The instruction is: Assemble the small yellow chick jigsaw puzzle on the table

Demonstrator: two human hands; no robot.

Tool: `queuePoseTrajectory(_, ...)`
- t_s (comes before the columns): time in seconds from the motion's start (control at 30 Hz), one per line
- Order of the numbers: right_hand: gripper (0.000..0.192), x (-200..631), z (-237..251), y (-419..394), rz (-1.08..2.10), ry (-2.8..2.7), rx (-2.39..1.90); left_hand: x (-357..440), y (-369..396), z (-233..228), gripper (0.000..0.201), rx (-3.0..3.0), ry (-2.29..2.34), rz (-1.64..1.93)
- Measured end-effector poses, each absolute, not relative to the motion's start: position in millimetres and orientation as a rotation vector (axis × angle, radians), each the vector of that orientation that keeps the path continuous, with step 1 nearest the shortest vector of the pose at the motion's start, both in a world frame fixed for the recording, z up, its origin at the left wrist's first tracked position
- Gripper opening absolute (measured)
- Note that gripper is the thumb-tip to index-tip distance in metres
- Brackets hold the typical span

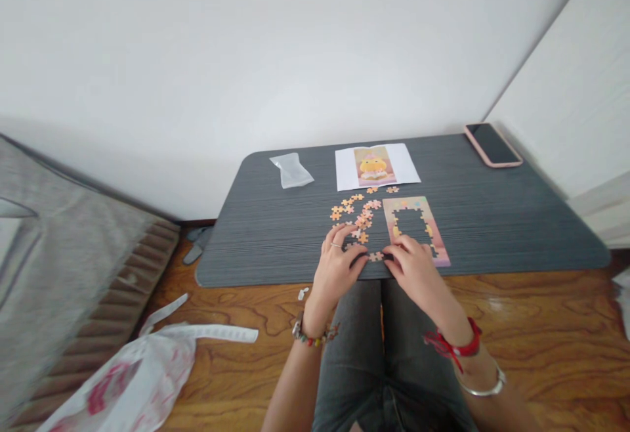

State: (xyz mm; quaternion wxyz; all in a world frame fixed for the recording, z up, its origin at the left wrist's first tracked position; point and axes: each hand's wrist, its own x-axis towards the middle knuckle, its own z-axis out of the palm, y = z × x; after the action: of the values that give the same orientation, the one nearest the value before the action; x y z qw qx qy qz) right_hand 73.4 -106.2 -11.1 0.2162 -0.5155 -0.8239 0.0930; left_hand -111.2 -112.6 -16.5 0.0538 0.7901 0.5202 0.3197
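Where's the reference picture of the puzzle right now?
In the head view, the reference picture lies flat at the table's far edge, just beyond the loose pieces, with the clear plastic bag to its left and the phone to its right.

One view only, head-worn, looking forward and down from above the lap. Faces 12 o'clock toward a white wall, with the tabletop (275, 222) filling mid-frame and its near edge just beyond the knees. Close enough to take in both forearms at 6 o'clock, left hand (337, 264) and right hand (416, 268) at centre. Phone (492, 145) at 2 o'clock, wooden floor (541, 327) below, bag (123, 386) at 8 o'clock.
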Motion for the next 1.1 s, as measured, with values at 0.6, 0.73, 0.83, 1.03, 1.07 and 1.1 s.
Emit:
queuePoseTrajectory(0.6, 0.003, 58.0, -2.6, -100.6, 0.134, -2.363, -1.434, -130.3, -119.4, -24.2, 0.014, 2.207, 1.933, 1.071)
queuePoseTrajectory(0.73, 0.012, 52.8, -3.0, -102.0, 0.063, -2.346, -1.481, -124.4, -117.7, -22.6, 0.014, 2.211, 1.996, 0.994)
queuePoseTrajectory(0.83, 0.017, 46.4, -3.5, -101.1, 0.009, -2.327, -1.526, -120.8, -116.6, -21.2, 0.009, 2.194, 2.006, 0.971)
queuePoseTrajectory(1.03, 0.02, 38.3, -3.6, -94.2, -0.028, -2.278, -1.568, -121.7, -115.9, -20.9, 0.005, 2.204, 1.99, 0.957)
queuePoseTrajectory(1.07, 0.015, 38.0, -3.6, -93.6, -0.009, -2.268, -1.555, -122.3, -115.9, -21.0, 0.005, 2.211, 1.978, 0.961)
queuePoseTrajectory(1.1, 0.009, 37.7, -3.8, -93.3, 0.012, -2.267, -1.531, -123.0, -115.8, -21.2, 0.005, 2.219, 1.966, 0.969)
